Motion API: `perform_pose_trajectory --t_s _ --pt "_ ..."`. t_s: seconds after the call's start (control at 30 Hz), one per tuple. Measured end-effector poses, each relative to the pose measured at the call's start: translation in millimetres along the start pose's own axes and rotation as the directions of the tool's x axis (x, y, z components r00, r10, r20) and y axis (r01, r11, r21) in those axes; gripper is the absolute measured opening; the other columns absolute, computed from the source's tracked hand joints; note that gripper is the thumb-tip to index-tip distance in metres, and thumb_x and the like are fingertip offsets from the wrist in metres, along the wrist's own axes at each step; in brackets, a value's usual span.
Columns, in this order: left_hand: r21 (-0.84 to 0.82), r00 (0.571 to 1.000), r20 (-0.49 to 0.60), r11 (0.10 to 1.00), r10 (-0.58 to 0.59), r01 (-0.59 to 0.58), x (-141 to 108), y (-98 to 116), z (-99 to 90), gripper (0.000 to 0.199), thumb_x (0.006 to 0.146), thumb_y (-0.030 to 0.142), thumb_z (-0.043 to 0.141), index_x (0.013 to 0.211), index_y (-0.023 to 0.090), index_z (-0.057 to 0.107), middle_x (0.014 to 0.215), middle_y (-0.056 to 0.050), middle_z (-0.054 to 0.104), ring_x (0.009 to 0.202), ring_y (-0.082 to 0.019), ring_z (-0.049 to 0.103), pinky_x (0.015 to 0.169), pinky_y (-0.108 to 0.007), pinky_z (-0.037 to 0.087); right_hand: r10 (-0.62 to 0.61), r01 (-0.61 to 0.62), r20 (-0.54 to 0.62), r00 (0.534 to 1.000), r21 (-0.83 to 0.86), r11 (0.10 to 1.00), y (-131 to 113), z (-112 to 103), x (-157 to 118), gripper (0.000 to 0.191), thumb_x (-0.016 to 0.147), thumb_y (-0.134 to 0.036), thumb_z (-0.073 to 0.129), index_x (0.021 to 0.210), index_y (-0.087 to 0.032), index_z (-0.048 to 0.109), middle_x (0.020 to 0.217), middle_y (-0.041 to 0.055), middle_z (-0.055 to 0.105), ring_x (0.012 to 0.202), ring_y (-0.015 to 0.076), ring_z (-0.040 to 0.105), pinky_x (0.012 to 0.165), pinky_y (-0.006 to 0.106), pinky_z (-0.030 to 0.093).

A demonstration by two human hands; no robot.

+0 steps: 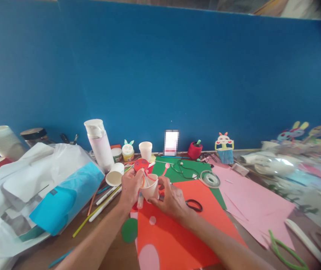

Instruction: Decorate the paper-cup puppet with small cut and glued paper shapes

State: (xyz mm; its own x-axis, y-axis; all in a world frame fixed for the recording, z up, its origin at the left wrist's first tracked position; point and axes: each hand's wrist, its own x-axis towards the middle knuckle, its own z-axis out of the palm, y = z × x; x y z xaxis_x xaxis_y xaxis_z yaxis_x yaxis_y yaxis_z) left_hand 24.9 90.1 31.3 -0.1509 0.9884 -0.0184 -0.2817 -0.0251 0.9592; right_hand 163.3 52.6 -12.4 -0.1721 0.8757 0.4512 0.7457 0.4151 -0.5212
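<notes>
A white paper cup (150, 190) is held tilted above the orange-red sheet, between my two hands. My left hand (130, 185) closes at the cup's left rim, just under a red paper disc (141, 164) with small markings. Its fingertips are partly hidden behind the disc and cup. On the other side, my right hand (173, 198) grips the cup, thumb low at its front and fingers bent around its right. Narrow red strips rise from the cup's opening, and a pink paper circle (167, 165) tops one at the right. Whether disc and cup are joined is unclear.
Scissors (194, 205) and a tape roll (209, 179) lie right of my hands, near pink sheets (257, 198). Leftward are markers (104, 204), a white flask (100, 146) and a plastic bag (45, 180). Another cup (145, 150) stands behind, before the blue wall (160, 75).
</notes>
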Motion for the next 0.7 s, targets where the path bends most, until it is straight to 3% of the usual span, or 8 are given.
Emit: perform_pose_trajectory --t_s 0.1,0.33,0.57,0.7 --pt "-0.020 0.997 0.050 0.999 0.050 -0.049 3.7 -4.7 -1.7 0.022 0.062 0.034 0.061 0.072 0.014 0.058 0.055 0.001 0.059 0.045 -0.010 0.052 0.044 -0.020 0.037 -0.014 0.014 -0.011 1.000 0.004 1.000 1.2 -1.4 0.2 0.059 0.065 -0.042 0.059 0.113 -0.018 0.035 0.098 0.0096 0.057 0.082 0.0218 0.057 0.063 0.030 0.044" --pt "-0.122 1.000 0.023 0.992 -0.012 0.014 10.5 -10.9 -2.4 0.020 0.061 0.031 0.061 0.071 0.015 0.057 0.055 0.002 0.059 0.047 -0.011 0.052 0.048 -0.021 0.040 -0.115 0.113 -0.041 0.992 -0.058 0.992 0.7 -14.7 3.1 0.047 0.075 -0.045 0.048 0.110 -0.014 0.038 0.075 0.0051 0.062 0.063 0.0161 0.057 0.055 0.025 0.037" --pt "-0.174 0.999 -0.008 0.984 -0.045 0.043 10.2 -9.8 0.0 0.016 0.060 0.028 0.061 0.065 0.015 0.053 0.054 0.002 0.060 0.047 -0.012 0.053 0.049 -0.022 0.040 -0.180 0.170 -0.081 0.980 -0.117 0.978 -4.1 -17.6 4.8 0.023 0.077 -0.039 0.049 0.082 -0.016 0.049 0.062 -0.0005 0.057 0.057 0.0115 0.051 0.054 0.023 0.031" --pt "-0.200 0.998 -0.023 0.979 -0.054 0.049 10.2 -8.6 0.2 0.015 0.058 0.025 0.062 0.064 0.015 0.052 0.054 0.002 0.060 0.049 -0.012 0.054 0.049 -0.022 0.040 -0.268 0.249 -0.125 0.955 -0.152 0.957 -4.2 -17.8 3.4 0.019 0.078 -0.033 0.048 0.068 -0.017 0.050 0.057 -0.0009 0.053 0.055 0.0107 0.047 0.054 0.023 0.028"
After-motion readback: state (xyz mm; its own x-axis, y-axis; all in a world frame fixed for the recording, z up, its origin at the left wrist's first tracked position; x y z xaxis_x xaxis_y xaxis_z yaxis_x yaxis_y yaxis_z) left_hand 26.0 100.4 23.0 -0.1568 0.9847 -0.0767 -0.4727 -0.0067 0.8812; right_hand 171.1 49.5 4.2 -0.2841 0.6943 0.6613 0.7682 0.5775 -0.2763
